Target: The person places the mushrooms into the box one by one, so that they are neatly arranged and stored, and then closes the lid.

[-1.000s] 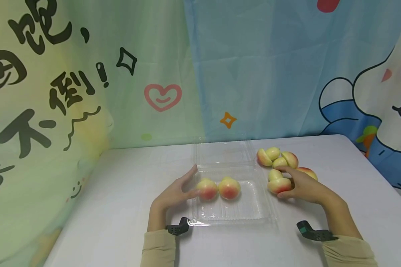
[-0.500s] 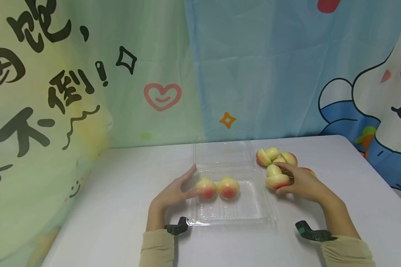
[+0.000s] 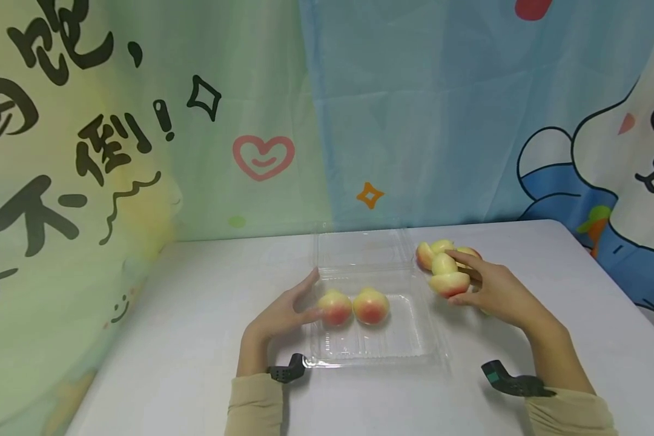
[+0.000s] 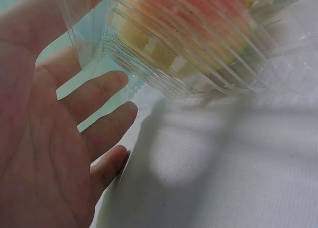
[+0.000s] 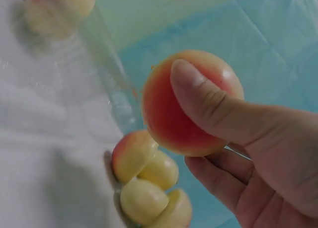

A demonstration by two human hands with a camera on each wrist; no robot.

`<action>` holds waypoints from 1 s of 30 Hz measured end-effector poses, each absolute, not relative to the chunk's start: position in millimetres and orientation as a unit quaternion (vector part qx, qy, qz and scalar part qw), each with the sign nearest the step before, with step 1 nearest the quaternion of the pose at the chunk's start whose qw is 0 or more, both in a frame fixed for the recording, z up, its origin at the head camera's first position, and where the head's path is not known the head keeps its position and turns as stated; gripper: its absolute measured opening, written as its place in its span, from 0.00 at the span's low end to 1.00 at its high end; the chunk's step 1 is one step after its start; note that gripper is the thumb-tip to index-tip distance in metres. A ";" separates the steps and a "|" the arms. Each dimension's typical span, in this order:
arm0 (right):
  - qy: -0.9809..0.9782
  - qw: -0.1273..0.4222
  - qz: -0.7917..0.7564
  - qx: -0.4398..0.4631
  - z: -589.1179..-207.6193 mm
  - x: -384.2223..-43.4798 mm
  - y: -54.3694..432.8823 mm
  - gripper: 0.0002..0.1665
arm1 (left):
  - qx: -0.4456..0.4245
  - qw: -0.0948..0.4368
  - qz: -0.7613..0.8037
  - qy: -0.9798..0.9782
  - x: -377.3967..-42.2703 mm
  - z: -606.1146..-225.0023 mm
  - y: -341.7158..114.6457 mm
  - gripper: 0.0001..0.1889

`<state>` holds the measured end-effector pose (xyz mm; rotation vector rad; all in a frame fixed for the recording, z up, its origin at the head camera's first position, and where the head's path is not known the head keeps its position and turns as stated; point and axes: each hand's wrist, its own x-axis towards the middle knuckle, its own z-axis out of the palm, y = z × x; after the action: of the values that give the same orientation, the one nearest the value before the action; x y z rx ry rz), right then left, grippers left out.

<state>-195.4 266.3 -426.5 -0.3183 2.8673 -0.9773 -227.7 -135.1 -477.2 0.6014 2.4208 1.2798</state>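
My right hand (image 3: 496, 293) grips a red-and-yellow peach (image 3: 450, 284), thumb pressed on its red side in the right wrist view. A pale yellow rounded part tops that peach in the head view. My left hand (image 3: 283, 312) is at the left wall of a clear plastic clamshell box (image 3: 406, 330), its fingers nearly straight. In the left wrist view the fingertips (image 4: 121, 79) are right at the ribbed wall. Inside the box, toward its left, sit two peaches, one (image 3: 335, 307) nearest my left thumb and another (image 3: 371, 306) beside it.
More peaches (image 3: 425, 257), partly hidden by my right hand, lie on the white table (image 3: 196, 339) right of the box. The box's transparent lid (image 3: 360, 249) lies open toward the back. A printed curtain (image 3: 414, 121) hangs behind the table.
My right hand has lifted the peach and shifted slightly away from me with it, so that it overlaps the other peaches behind. The left hand and the box stay in place.
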 end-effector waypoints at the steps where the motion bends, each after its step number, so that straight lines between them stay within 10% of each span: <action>1: 0.938 0.045 -0.326 -0.110 -425.6 -195.3 264.6 0.58 | 0.211 0.172 0.449 0.851 -226.2 -473.9 -134.9 0.45; 30: 0.885 0.031 -0.412 -0.214 -446.2 -199.8 219.1 0.50 | 0.220 0.159 0.454 0.849 -235.7 -495.9 -138.8 0.46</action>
<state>-199.8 219.1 -446.2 -0.6606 2.7269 -1.2688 -235.7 -138.8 -495.9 0.6276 2.4268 1.2965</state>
